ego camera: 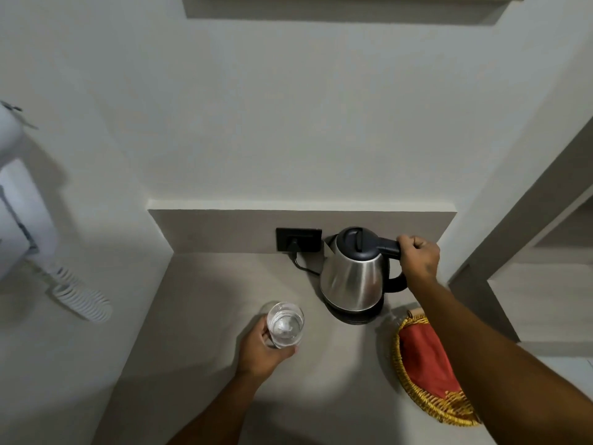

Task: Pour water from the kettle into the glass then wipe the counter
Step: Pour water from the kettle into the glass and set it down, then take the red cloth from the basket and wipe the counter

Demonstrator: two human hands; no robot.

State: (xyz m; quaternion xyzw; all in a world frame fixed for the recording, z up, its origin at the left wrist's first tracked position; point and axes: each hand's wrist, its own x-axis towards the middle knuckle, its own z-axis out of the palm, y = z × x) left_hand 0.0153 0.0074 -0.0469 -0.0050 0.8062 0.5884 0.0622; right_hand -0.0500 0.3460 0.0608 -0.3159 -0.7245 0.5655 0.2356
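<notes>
**Both hands set: one on the kettle handle, one on the glass**

From my remote seat, the head camera looked down into a grey counter [199,364] recessed in a white alcove. I saw the right hand [418,256] wrapped around the black handle of the steel kettle [354,277], fingers [405,246] closed on the grip near the lid. The kettle sat on its dark base [356,314] toward the back right of the counter, spout turned left, just beside the black wall socket [298,239]; a cord [300,263] ran from the socket toward the base.

The left hand [261,350] held the clear glass [285,324], fingers curled about its side and the thumb across the near wall. The glass stood upright in front of and left of the kettle, apart from it. I could not tell whether it rested on the counter or hung just above it, nor how much water it held.

At the right, partly hidden under the right forearm, lay a yellow woven basket [406,374] with a red cloth [423,358] inside. On the left wall hung a white appliance [22,213] with a coiled cord [81,300].
</notes>
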